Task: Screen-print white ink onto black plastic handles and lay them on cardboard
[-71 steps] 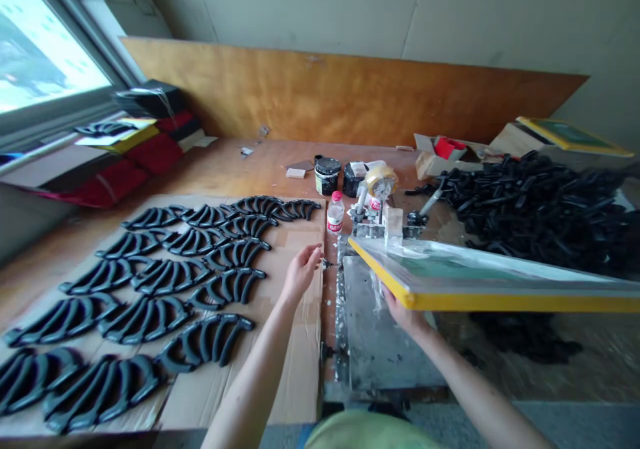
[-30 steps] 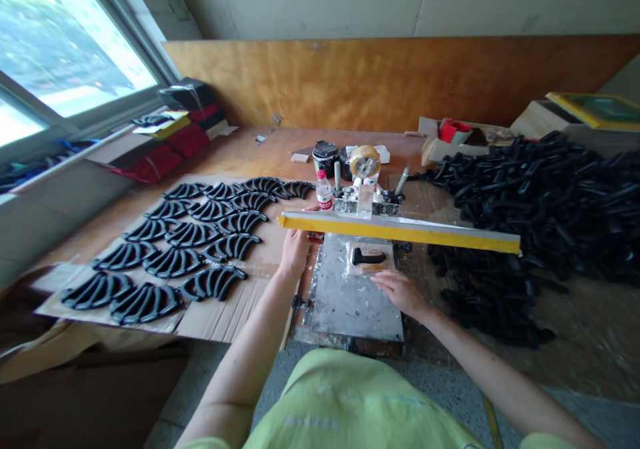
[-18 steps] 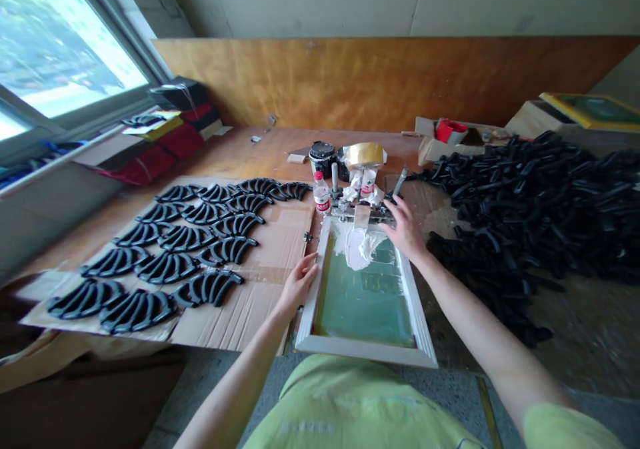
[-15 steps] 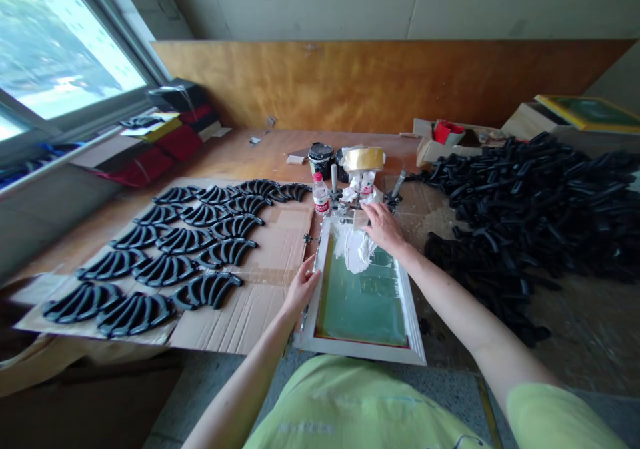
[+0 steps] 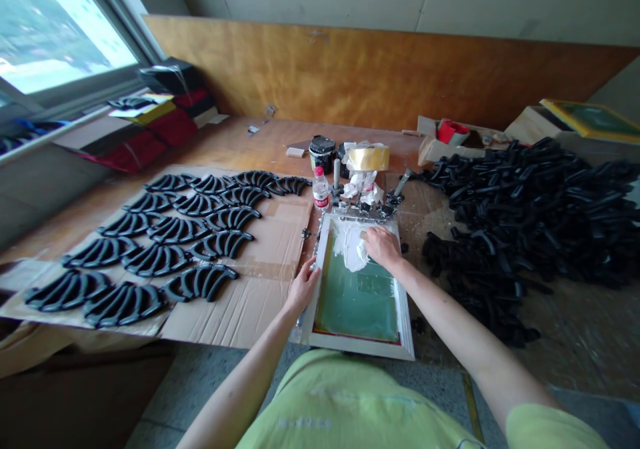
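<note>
Green mesh of the printing screen [image 5: 357, 299] lies flat in its pale frame [image 5: 361, 347], down on the wooden surface [image 5: 240, 149] right in front of the person, so the frame stays level for inking. Left hand [image 5: 303, 285] sits at the frame's 9 o'clock edge, fingers curled over the rail, gripping it to keep the screen from sliding. Right hand [image 5: 382, 246] rests at the 12 o'clock end of the mesh, closed around something pale where the white ink [image 5: 349, 245] is pooled; likely a squeegee, but too hidden to tell. Ink is heaped at the far end only, the near mesh bare.

At 12 o'clock past the frame: a metal clamp [image 5: 361, 207] holding the screen's far rail, a small water bottle [image 5: 320, 192], a roll of tape [image 5: 368, 157] and a black ink tub [image 5: 321, 152], all within arm's reach. At 9 o'clock, black curved plastic parts [image 5: 175, 235] lie spread in rows on flattened cardboard [image 5: 250, 302], apart from each other, probably so they don't touch. At 3 o'clock a loose heap of the same black parts [image 5: 540, 195] sits piled on the surface, close to the right arm. A second yellow-framed screen [image 5: 590, 119] leans on boxes at 2 o'clock, well apart.
</note>
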The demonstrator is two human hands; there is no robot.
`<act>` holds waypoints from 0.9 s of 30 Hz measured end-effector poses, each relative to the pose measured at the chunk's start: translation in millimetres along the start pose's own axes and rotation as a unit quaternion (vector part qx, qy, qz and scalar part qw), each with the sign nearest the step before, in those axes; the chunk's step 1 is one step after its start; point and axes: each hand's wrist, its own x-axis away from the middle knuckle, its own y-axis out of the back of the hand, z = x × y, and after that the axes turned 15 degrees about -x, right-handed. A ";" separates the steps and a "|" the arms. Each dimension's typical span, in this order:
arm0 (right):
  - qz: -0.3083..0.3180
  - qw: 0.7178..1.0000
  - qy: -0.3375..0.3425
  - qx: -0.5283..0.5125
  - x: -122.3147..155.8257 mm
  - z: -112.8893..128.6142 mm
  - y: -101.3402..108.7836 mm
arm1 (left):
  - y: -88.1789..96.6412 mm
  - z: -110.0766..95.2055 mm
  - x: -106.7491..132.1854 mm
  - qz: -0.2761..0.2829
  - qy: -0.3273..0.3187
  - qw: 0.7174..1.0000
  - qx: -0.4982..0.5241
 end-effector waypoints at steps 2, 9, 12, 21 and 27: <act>0.032 0.997 0.071 -0.030 15.4 7.8 -2.7 | -0.3 0.9 0.0 0.000 -0.001 1.000 0.000; 0.124 0.956 0.232 -0.131 37.0 0.4 22.0 | -1.2 2.4 -0.7 -0.014 -0.003 1.000 0.002; 0.059 0.974 0.174 -0.130 27.5 2.9 16.4 | -0.2 1.7 -0.7 -0.013 -0.009 1.000 0.008; 0.040 0.971 0.186 -0.146 42.9 8.9 4.5 | 2.7 -3.4 -1.3 0.027 -0.012 0.999 0.031; -0.051 0.988 0.028 -0.145 -27.5 -9.5 49.4 | 26.2 -41.6 16.6 0.063 -0.007 0.995 0.081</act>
